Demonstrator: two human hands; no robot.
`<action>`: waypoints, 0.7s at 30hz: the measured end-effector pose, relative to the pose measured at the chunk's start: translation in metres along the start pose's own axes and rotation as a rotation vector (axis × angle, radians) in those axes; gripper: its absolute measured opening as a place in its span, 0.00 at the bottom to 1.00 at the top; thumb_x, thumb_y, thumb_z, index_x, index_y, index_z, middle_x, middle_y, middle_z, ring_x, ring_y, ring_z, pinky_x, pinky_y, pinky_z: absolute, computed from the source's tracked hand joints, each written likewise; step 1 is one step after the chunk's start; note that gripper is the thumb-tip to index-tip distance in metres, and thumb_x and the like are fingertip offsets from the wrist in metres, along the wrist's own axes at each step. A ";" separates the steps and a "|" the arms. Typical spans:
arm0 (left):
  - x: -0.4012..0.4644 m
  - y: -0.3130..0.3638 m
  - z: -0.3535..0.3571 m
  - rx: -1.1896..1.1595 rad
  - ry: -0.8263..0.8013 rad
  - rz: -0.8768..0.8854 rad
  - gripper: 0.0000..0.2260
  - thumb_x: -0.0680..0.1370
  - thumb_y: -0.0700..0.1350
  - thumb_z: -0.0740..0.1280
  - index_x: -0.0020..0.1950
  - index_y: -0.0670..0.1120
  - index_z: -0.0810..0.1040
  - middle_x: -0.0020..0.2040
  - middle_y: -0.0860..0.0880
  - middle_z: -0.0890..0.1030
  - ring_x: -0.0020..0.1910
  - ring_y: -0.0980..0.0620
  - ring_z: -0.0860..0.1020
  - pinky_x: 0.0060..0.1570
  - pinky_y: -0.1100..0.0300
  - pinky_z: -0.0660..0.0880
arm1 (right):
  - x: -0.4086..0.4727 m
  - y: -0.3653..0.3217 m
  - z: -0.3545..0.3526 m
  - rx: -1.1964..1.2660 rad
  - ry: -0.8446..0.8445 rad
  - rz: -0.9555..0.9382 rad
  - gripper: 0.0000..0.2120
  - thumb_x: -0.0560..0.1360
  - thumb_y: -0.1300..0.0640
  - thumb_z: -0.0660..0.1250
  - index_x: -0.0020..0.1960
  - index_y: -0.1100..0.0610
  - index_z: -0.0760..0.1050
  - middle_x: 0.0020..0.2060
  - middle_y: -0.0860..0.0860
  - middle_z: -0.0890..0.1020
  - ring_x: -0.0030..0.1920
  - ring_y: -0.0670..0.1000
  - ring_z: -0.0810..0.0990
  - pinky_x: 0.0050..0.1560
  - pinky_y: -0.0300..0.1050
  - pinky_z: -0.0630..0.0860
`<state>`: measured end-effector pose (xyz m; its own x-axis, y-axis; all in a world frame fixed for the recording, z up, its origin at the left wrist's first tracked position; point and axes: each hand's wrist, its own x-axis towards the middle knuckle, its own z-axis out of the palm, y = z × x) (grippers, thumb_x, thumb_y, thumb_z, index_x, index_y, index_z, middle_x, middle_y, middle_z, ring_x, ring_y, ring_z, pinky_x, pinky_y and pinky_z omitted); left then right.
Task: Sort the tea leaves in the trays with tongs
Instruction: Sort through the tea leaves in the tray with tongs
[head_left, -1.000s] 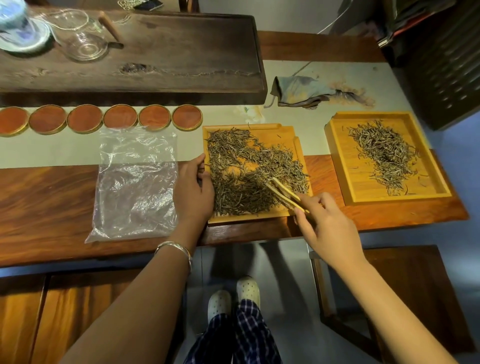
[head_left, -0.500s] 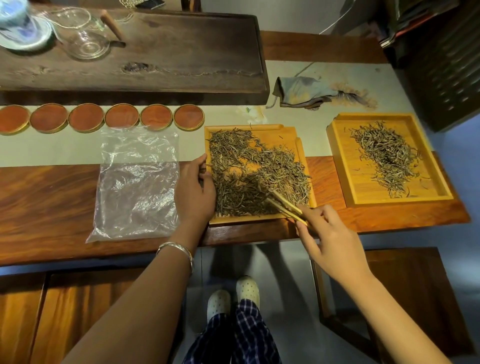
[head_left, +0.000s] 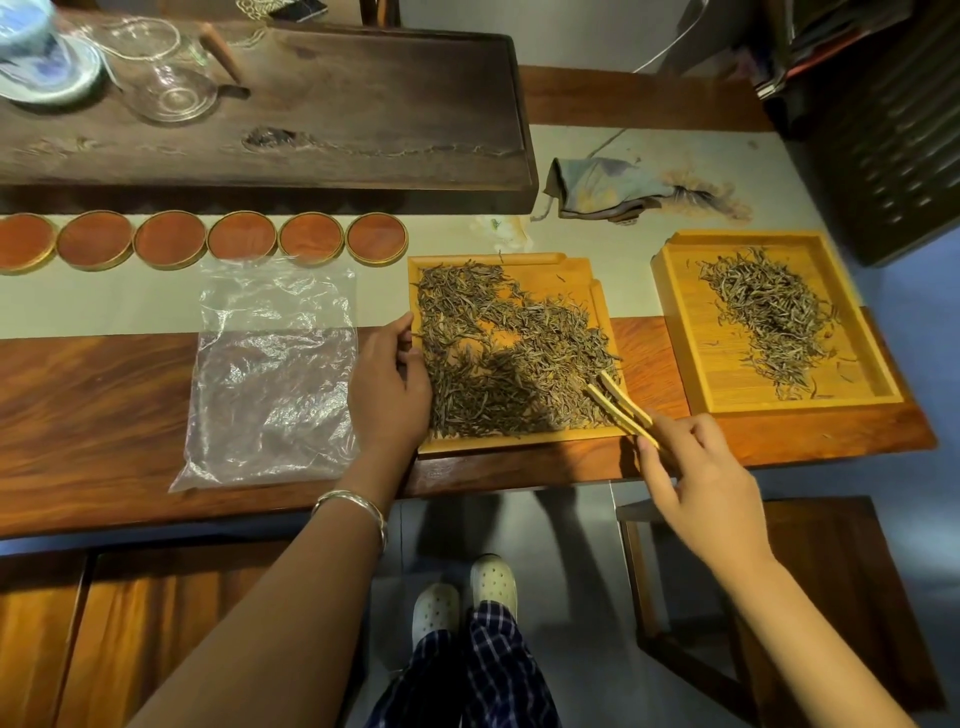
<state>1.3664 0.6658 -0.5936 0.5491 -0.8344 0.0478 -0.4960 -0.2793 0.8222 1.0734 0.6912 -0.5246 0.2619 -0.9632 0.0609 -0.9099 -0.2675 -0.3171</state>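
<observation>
Two hands: right hand pinching slightly spread tongs, left hand gripping tray edge.

You are working at a long wooden table with a pale runner. Lying on it are two yellow trays well apart, a clear plastic bag, six round coasters, a dark wooden slab and a crumpled cloth.

Dim warm light, soft shadows, sharp centre, wide-angle bending towards the edges
</observation>
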 end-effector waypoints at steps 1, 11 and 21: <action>0.000 0.000 0.000 0.000 0.000 -0.002 0.16 0.80 0.45 0.60 0.67 0.54 0.73 0.55 0.51 0.78 0.49 0.55 0.76 0.45 0.59 0.72 | -0.001 0.001 0.001 -0.010 -0.009 0.005 0.17 0.76 0.54 0.64 0.63 0.59 0.76 0.43 0.54 0.74 0.35 0.52 0.76 0.24 0.46 0.75; 0.000 0.003 -0.002 -0.002 -0.007 -0.009 0.16 0.80 0.44 0.60 0.66 0.53 0.74 0.55 0.50 0.79 0.49 0.52 0.77 0.45 0.56 0.75 | 0.050 -0.019 0.001 -0.091 0.051 -0.041 0.14 0.77 0.53 0.63 0.60 0.57 0.75 0.45 0.55 0.74 0.37 0.57 0.78 0.28 0.43 0.72; 0.000 0.005 -0.004 -0.007 -0.014 -0.008 0.16 0.80 0.43 0.59 0.67 0.51 0.74 0.58 0.48 0.79 0.53 0.51 0.78 0.49 0.56 0.75 | 0.103 -0.035 0.014 -0.207 -0.013 -0.052 0.15 0.79 0.51 0.60 0.60 0.58 0.75 0.47 0.57 0.74 0.36 0.61 0.78 0.29 0.42 0.67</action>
<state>1.3663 0.6666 -0.5870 0.5435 -0.8387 0.0331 -0.4865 -0.2827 0.8267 1.1366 0.6015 -0.5200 0.3136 -0.9477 0.0594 -0.9413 -0.3185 -0.1123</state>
